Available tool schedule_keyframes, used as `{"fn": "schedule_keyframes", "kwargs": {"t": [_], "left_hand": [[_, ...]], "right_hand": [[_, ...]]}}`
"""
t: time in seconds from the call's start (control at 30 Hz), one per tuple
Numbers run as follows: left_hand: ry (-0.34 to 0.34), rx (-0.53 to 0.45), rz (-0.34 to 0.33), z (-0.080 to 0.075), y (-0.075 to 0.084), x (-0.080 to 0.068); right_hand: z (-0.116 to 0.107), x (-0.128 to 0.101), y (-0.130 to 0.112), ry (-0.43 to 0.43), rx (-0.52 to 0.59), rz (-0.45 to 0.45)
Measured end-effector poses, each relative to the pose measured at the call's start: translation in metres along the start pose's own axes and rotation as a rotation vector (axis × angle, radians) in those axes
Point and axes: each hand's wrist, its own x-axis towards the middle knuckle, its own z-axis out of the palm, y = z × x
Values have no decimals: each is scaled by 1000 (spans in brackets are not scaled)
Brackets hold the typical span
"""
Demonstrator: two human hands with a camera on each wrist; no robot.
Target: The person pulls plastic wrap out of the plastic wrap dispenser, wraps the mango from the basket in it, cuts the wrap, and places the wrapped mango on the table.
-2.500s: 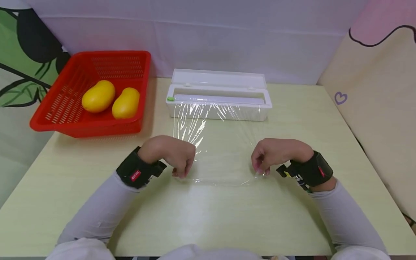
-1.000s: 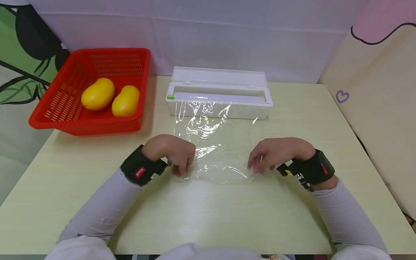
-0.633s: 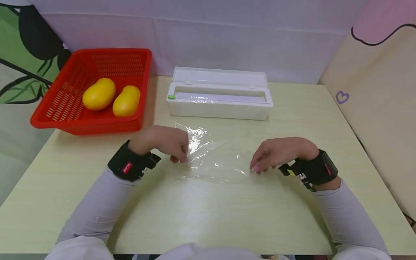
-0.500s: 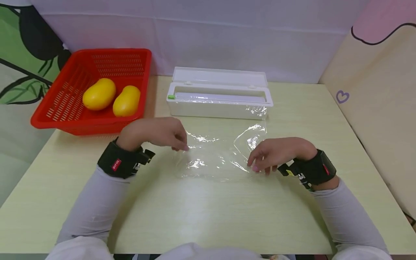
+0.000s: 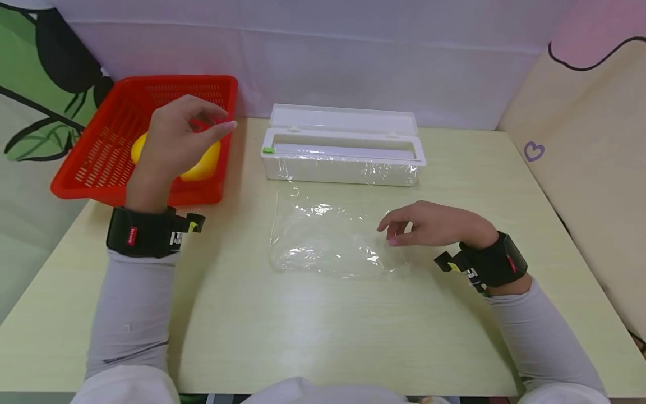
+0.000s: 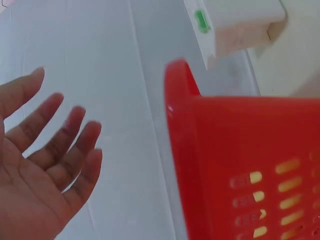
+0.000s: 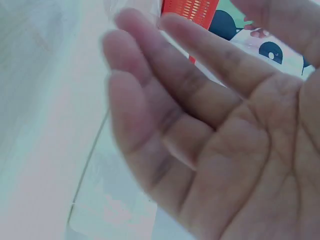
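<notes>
My left hand (image 5: 176, 134) hovers over the red basket (image 5: 96, 191), thumb and fingers apart with nothing between them. Below it, partly covered, lie two yellow mangoes (image 5: 206, 164). The left wrist view shows that hand (image 6: 50, 160) with fingers spread beside the basket wall (image 6: 240, 135). A clear sheet of cling film (image 5: 323, 241) lies wrinkled on the table, reaching up to the front of a white wrap dispenser (image 5: 343, 170). At the sheet's right side my right hand (image 5: 429, 224) is raised, its fingers loosely bent; in the right wrist view its palm (image 7: 220, 135) holds nothing.
The dispenser's lid (image 5: 343, 119) is up, with a green slider (image 5: 268, 150) at its left end. A pale cloth wall (image 5: 323, 56) stands behind the table (image 5: 313, 336). A beige panel (image 5: 575, 168) borders the right side.
My left hand has left the film and moved up and left over the basket. The right hand has lifted slightly off the film's corner, and the film has sunk down.
</notes>
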Motion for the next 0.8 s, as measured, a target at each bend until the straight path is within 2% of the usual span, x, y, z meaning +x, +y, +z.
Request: {"fn": "schedule_keyframes", "kwargs": {"t": [0.1,0.3,0.53,0.8], "left_hand": [[35,49,-61,-3,-7,5],[16,117,-148,-9,-20,9],[-86,156,-240,-9,-35,11],[-195,199,-307,-4,-49,15]], "right_hand": [[-4,-1,0,77,8,12],[-11,-5,0,206,-1,22],[-19,-8,5,457,-34,22],[-23,-7,19,748,-42,31]]}}
